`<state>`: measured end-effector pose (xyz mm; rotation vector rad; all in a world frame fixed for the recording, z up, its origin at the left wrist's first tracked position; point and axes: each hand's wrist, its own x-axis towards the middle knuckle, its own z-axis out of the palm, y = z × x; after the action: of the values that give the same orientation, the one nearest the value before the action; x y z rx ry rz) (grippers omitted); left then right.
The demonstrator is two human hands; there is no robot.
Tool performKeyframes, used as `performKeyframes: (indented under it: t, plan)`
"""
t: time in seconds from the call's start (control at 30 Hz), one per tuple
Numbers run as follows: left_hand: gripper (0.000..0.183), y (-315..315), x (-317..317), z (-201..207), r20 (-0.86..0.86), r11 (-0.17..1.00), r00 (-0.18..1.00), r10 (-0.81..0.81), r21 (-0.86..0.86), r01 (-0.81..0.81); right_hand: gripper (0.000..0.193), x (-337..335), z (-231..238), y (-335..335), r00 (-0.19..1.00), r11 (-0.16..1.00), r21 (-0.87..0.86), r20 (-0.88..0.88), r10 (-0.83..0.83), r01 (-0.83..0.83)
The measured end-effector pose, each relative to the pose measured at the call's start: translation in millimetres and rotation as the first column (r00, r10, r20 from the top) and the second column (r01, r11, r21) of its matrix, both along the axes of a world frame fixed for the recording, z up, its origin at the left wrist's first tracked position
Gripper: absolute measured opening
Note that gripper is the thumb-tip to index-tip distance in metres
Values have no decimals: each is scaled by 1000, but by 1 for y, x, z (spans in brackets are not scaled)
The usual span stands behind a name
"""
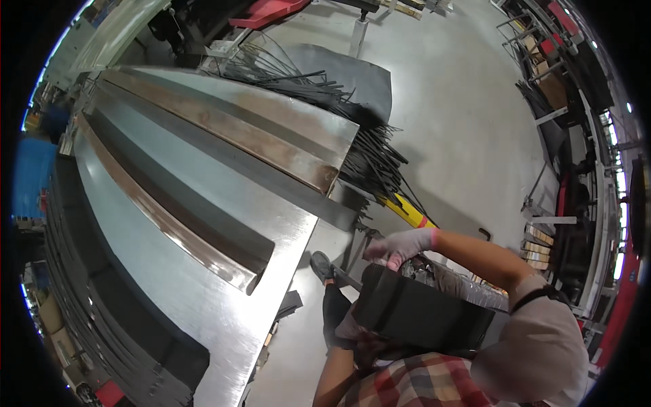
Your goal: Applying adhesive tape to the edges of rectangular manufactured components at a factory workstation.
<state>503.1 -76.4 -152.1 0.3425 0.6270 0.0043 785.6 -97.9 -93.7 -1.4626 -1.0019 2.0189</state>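
Close to my body I carry a thick black stack [420, 308] of what look like flat strips, with fine layered edges at its upper left end. My right hand [403, 247], in a light glove with a pink cuff, is closed over that end, fingers curled at its top edge. Lower down, my gloved left hand [349, 329] supports the stack from its near left side; most of its fingers are hidden beneath. A clear-plastic-wrapped bundle [468, 288] shows just beyond the stack.
To my left stands a shiny metal table [288, 234] with raised brown-stained rails [169, 220]. Long black stacks [129, 292] lie along its left side. Thin black offcuts [376, 156] pile up beyond it, near a yellow bar [407, 211]. Racks [569, 136] line the right.
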Motion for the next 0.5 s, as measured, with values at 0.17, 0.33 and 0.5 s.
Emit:
performKeyframes:
  t: [0.17,0.33,0.5]
  plan:
    - [52,-16,-41,-30,116,882,985,-128,467,60,43,-98,145,-19,680,674,687,633,-371,-272]
    - [45,-19,-93,48,-198,845,851,487,-141,-516,40,-131,140,-45,413,795,452,866,-282,-404]
    - [51,11,-19,166,7,295,982,189,953,-63,69,-128,161,-48,497,781,571,769,-401,-252]
